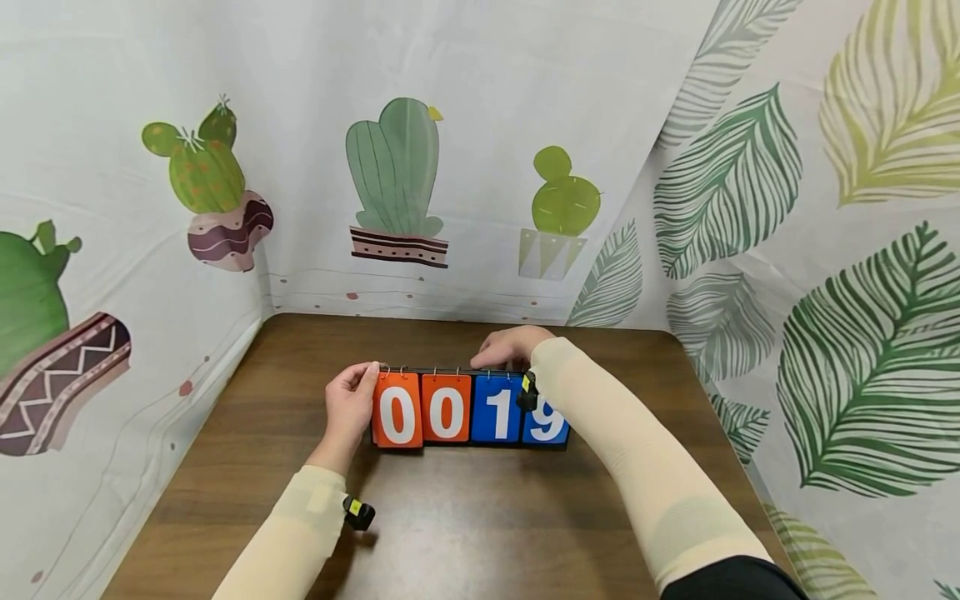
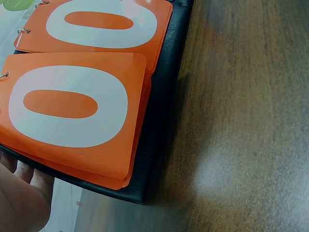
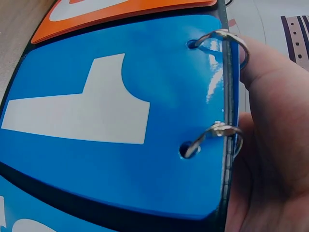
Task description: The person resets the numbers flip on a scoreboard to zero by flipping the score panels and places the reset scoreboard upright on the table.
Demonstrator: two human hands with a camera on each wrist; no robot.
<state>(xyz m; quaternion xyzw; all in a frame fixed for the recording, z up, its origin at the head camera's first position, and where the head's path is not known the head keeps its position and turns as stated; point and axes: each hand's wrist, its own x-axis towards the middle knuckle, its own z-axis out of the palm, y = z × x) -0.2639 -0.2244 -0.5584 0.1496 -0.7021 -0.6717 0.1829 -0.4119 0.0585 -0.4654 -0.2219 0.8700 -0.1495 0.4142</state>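
A black flip scoreboard [image 1: 447,412] leans back on the table, its cards hung on metal rings along the top edge. Two orange cards [image 2: 67,106] read 0 and 0; the blue cards [image 3: 111,106] read 1 and 9, the 9 partly covered by the right wrist. My left hand [image 1: 351,404] grips the board's left end, thumb at the front upper corner and fingers behind. My right hand [image 1: 513,346] reaches over the top edge behind the blue 1 card. Its fingertips are hidden by the board in the right wrist view, where blue shows behind the edge.
The brown wooden table [image 1: 450,525] extends in front of the board and to both sides. Printed cloth [image 1: 480,50] with cacti and leaves hangs behind and beside it. Each wrist carries a small black camera [image 1: 359,512].
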